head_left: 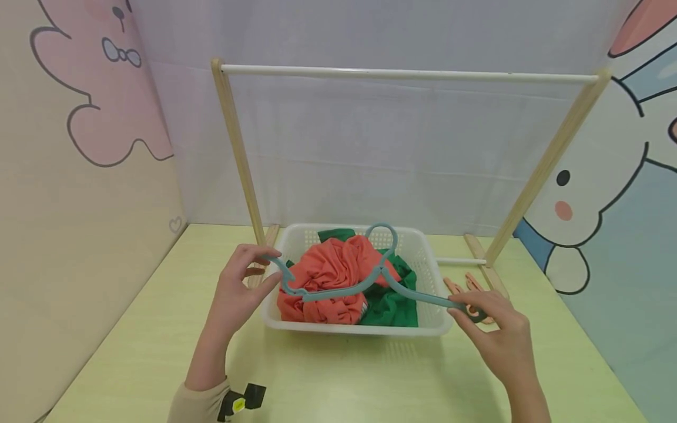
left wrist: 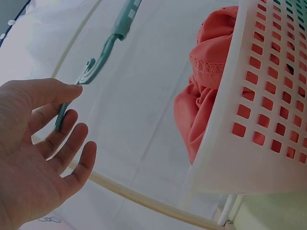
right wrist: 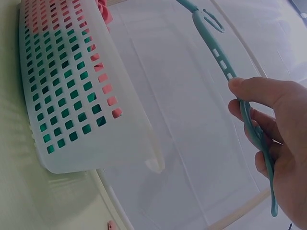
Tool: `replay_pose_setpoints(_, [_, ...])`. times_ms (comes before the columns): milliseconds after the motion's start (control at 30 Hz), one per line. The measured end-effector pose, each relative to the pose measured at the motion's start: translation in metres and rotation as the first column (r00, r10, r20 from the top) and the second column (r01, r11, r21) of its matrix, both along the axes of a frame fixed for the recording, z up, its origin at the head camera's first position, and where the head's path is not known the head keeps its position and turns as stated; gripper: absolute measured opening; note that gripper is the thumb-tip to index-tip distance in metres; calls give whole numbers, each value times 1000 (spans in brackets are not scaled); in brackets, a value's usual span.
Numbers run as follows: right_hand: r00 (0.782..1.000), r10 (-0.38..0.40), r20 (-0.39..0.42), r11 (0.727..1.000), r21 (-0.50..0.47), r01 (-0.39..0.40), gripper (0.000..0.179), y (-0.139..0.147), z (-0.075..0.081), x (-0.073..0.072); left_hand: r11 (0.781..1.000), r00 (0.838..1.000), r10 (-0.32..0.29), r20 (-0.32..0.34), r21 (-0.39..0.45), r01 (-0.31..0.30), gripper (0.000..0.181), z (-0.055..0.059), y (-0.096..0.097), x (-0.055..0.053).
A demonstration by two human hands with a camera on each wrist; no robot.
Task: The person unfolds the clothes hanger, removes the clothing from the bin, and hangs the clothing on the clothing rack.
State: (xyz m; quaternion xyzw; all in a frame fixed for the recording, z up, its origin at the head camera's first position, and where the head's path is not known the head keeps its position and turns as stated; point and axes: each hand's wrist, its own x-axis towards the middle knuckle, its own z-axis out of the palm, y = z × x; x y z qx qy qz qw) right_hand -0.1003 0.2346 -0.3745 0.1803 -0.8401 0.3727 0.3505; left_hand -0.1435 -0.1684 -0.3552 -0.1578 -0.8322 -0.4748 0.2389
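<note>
Holding crumpled red cloth [head_left: 330,264] and green cloth [head_left: 394,311], a square-holed basket [head_left: 359,331] sits near the curved hanger [head_left: 338,292] left fingers [head_left: 259,251] and right fingers [head_left: 480,299] pinch.

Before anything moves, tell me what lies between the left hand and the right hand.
A blue-green hanger stretches from the left hand to the right hand. The head view shows this, with the white basket behind the hanger.

Soft, even light fills the head view, with a faint shadow on the table [head_left: 338,367] just in front of the white basket [head_left: 357,331]. Both wrist views look dimmer and hazier, with pale glare on the backdrop [left wrist: 29,57] well apart from the basket.
</note>
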Motion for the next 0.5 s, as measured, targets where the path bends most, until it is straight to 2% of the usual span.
replay_pose_setpoints(200, [1000, 3, 17, 1000, -14, -3, 40, 2, -2, 1, 999, 999, 37, -23, -29, -38, 32, -1, 0, 0])
replay_pose_setpoints(500, [1000, -24, -5, 999, -32, 24, 40, 3, -2, 1, 993, 990, 120, -69, 21, -119, 31, -3, 3, 1])
